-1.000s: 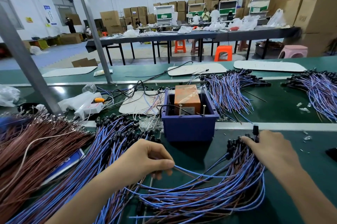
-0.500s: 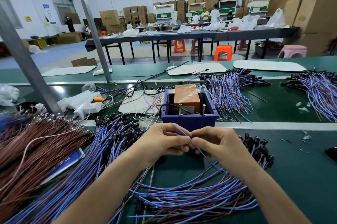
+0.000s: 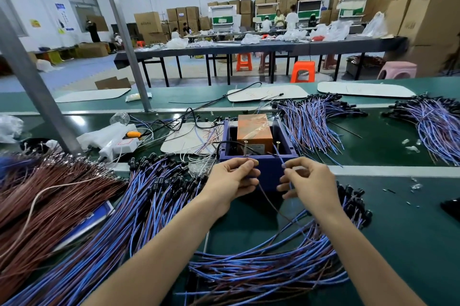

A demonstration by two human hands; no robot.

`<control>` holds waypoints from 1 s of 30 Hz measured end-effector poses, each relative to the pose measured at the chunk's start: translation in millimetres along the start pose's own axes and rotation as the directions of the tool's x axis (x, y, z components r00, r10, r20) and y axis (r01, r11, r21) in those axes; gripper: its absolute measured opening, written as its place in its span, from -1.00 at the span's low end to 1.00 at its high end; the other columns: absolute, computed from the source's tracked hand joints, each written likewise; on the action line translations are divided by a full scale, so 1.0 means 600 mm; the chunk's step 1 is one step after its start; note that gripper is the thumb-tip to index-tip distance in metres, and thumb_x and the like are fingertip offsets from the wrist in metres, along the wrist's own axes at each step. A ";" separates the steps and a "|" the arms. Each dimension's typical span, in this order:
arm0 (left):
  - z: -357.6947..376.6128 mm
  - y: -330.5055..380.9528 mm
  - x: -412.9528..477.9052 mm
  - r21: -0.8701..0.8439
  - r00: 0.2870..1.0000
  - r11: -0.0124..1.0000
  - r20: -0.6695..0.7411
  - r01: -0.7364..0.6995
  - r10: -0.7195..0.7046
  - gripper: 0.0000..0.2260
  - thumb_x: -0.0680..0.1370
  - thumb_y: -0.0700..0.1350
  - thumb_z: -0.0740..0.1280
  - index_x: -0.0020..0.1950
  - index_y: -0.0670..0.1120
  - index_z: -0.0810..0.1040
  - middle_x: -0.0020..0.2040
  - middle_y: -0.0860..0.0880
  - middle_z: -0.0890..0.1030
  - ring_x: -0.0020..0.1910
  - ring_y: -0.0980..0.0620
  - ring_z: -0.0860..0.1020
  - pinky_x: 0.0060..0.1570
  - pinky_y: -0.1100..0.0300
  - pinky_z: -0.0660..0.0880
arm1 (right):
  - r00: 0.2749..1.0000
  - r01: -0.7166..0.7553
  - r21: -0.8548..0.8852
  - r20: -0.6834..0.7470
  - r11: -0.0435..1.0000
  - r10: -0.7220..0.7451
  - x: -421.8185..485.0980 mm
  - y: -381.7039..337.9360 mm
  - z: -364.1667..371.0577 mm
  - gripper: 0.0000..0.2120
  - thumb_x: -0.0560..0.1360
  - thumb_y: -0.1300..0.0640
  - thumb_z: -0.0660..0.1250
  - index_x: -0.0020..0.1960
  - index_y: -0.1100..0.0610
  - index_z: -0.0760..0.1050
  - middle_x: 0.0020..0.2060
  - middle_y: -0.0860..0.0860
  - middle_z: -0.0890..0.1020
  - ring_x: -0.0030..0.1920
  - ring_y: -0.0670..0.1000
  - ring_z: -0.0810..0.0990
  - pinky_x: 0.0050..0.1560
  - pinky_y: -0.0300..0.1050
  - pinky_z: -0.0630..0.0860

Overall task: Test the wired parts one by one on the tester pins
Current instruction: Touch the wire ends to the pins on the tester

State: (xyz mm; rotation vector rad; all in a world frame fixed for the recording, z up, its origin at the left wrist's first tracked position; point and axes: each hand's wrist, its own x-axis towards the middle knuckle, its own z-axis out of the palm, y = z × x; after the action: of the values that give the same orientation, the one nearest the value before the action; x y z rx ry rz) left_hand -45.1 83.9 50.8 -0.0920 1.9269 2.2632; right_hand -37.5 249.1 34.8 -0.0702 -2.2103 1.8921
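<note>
- Far to the left of the hands we see a heap of brown wires (image 3: 44, 196) spread over the green surface (image 3: 410, 231).
- Just left of the left hand lies a thick bundle of blue wired parts (image 3: 149, 201), its black ends pointing away from us.
- The left hand (image 3: 229, 181) is curled, and its thumb and forefinger pinch the end of a brown lead (image 3: 271, 201) close to the foot of the left pin (image 3: 246, 147). We cannot tell whether wire and pin touch.
- Just beyond both hands stands the blue tester box (image 3: 263, 171), with an orange block (image 3: 254, 129) inside it and two upright pins at its near side.
- The right hand (image 3: 308, 181) is curled too and pinches a blue lead (image 3: 282, 161), which rises towards the right pin (image 3: 277, 147); whether they touch we cannot make out.
- Below the hands, between the forearms and under the right one, lies a looped bundle of wired parts (image 3: 273, 263); both held leads run down into it.
- Beyond the right hand, past the box, we see a fanned bundle (image 3: 313, 121) of blue wires.
- Far to the right lies another such pile (image 3: 438, 126).
</note>
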 end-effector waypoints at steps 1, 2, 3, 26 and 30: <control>0.000 0.000 0.006 0.026 1.000 1.000 -0.016 0.002 -0.002 -0.88 0.59 -0.16 0.29 -0.09 -0.10 0.62 -0.36 0.05 0.64 -0.48 0.18 0.54 -0.40 0.33 0.52 | 1.000 -0.018 -0.019 -0.025 1.000 0.018 0.009 0.005 -0.003 -0.85 0.53 0.37 0.28 -0.11 0.18 0.58 -0.34 0.19 0.63 -0.45 0.04 0.64 -0.50 -0.19 0.54; 0.001 -0.001 0.011 0.051 0.999 0.999 -0.033 0.006 -0.005 -0.87 0.59 -0.16 0.30 -0.10 -0.10 0.63 -0.38 0.05 0.61 -0.51 0.20 0.50 -0.42 0.34 0.50 | 0.999 -0.027 -0.051 -0.047 0.998 0.024 0.016 0.010 -0.005 -0.84 0.53 0.37 0.28 -0.08 0.19 0.59 -0.36 0.17 0.62 -0.47 0.02 0.62 -0.49 -0.18 0.54; 0.000 -0.002 0.015 0.073 0.999 0.997 -0.049 0.011 -0.007 -0.86 0.59 -0.15 0.30 -0.11 -0.09 0.63 -0.39 0.05 0.59 -0.53 0.20 0.47 -0.43 0.35 0.48 | 0.998 -0.029 -0.085 -0.065 0.996 0.023 0.022 0.014 -0.006 -0.84 0.52 0.37 0.28 -0.06 0.19 0.61 -0.38 0.14 0.62 -0.50 -0.01 0.60 -0.49 -0.19 0.53; -0.028 -0.024 0.048 0.038 0.980 0.999 -0.195 -0.022 0.029 -0.84 0.59 -0.18 0.30 -0.13 -0.16 0.64 -0.36 0.00 0.54 -0.53 0.16 0.42 -0.44 0.33 0.48 | 0.963 0.059 -0.396 -0.220 0.916 -0.157 0.050 0.032 -0.009 -0.87 0.50 0.14 0.38 -0.06 0.16 0.69 -0.32 0.09 0.67 -0.25 0.14 0.63 -0.01 -0.02 0.55; -0.029 -0.025 0.047 0.001 0.978 1.000 -0.207 -0.031 0.030 -0.82 0.59 -0.19 0.30 -0.16 -0.17 0.63 -0.38 0.00 0.54 -0.55 0.16 0.42 -0.45 0.33 0.49 | 0.965 0.053 -0.387 -0.218 0.921 -0.147 0.051 0.036 -0.009 -0.86 0.51 0.15 0.37 -0.06 0.17 0.69 -0.30 0.09 0.68 -0.20 0.17 0.63 0.04 0.07 0.55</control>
State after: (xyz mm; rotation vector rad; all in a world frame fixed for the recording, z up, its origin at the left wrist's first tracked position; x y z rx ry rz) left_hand -71.3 71.4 29.2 -0.3127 2.0381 2.3587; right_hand -68.5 263.3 18.9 -0.2350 -2.3210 1.3020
